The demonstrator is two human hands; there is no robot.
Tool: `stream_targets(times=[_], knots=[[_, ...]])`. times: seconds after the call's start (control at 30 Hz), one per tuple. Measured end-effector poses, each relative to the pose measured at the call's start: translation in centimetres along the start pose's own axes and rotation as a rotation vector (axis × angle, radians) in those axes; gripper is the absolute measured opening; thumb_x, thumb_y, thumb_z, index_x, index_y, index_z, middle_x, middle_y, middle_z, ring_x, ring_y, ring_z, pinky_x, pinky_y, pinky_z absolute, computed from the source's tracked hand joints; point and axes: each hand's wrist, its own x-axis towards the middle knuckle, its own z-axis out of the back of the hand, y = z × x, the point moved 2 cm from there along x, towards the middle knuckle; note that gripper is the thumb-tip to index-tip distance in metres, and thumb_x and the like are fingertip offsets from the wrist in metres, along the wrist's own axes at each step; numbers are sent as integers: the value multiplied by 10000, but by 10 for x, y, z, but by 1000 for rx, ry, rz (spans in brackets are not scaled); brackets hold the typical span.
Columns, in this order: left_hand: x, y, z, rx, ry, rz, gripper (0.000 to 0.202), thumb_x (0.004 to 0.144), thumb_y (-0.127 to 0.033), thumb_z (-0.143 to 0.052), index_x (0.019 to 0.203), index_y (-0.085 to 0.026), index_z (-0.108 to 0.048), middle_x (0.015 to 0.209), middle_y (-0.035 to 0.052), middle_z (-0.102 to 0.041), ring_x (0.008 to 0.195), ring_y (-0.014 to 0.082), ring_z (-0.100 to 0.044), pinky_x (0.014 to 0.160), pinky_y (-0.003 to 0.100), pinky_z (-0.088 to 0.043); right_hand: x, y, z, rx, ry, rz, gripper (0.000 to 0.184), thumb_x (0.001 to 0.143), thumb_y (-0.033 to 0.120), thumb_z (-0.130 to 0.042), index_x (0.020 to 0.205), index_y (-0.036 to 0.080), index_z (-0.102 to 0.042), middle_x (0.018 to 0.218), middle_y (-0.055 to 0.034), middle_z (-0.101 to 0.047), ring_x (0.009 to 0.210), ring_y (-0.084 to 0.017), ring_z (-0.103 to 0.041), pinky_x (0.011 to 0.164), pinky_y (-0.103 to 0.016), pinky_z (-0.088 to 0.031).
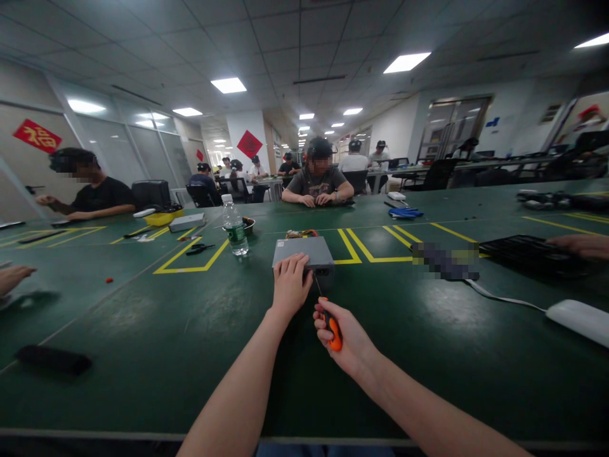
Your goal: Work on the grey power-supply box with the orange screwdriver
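A grey metal box [304,252] lies on the green table [143,330] in front of me. My left hand [290,285] rests on its near edge, fingers curled over the casing and gripping it. My right hand [342,333] is closed round the orange handle of a screwdriver [332,327]; its thin shaft slants up to the box's near face beside my left hand. Coloured wires show behind the box.
A water bottle [235,230] and scissors [200,248] stand to the left, a white device [578,319] with a cable at the right. Other people sit across the table; someone's hand [583,246] rests at a black tray [518,247], another hand [13,277] at the left edge.
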Motion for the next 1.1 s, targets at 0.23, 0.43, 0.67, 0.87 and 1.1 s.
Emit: stream_targets(times=[0.23,0.43,0.67,0.87,1.1], knots=[[0,1,0,6,14,-3,338,820,-256,-507,1157,-235,-491,1231,53,-540,1159,210,-444,981,388,-282,-3,1,-1,-7,45,-38,221,888,222,-421,768,94,-556,608,-27,-516,424,-46,-434,346,-119,-358],[-1,1,0,8,9,-5,338,820,-249,-506,1157,-232,-490,1228,59,-541,1156,213,-448,979,393,-285,0,1,1,-24,-20,-2,159,844,183,-505,700,117,-519,569,-1,-484,411,-39,-423,316,-100,-301],[0,0,1,-9,15,3,329,828,-247,-492,1157,-230,-498,1224,68,-546,1155,223,-451,973,408,-290,-2,1,-2,-33,48,-44,268,904,244,-397,760,87,-560,586,-26,-505,404,-40,-421,333,-111,-336],[0,0,1,-8,20,-1,328,830,-248,-492,1158,-229,-487,1236,52,-537,1163,208,-440,981,393,-280,-2,0,0,-45,-9,0,163,846,183,-508,695,122,-513,571,3,-485,408,-34,-413,302,-95,-283],[0,0,1,3,16,0,323,832,-246,-483,1155,-230,-490,1230,58,-539,1158,215,-444,982,397,-274,-3,0,-1,-50,30,-34,249,899,248,-404,747,106,-543,594,-21,-505,420,-47,-427,331,-117,-337]])
